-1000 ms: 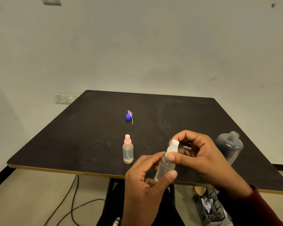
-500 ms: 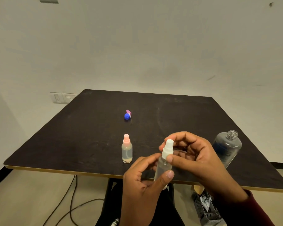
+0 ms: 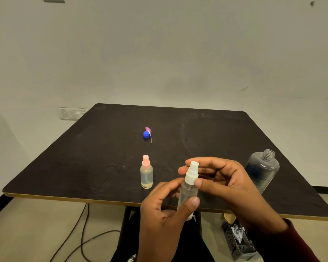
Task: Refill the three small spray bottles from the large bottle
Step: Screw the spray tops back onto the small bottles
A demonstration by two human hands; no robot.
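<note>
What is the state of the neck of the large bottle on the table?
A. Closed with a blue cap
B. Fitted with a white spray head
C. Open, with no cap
C: the large bottle shows bare threads at its neck, while a blue cap lies apart on the table.

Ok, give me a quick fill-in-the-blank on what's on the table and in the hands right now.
1. The left hand grips the clear small spray bottle, whose spray top is ____ in colour.
2. The right hand pinches that bottle's ____.
3. The large clear plastic bottle on the black table stands without its ____.
4. The small bottle standing alone has a ____ top.

Missing: white; spray top; cap; pink
</note>
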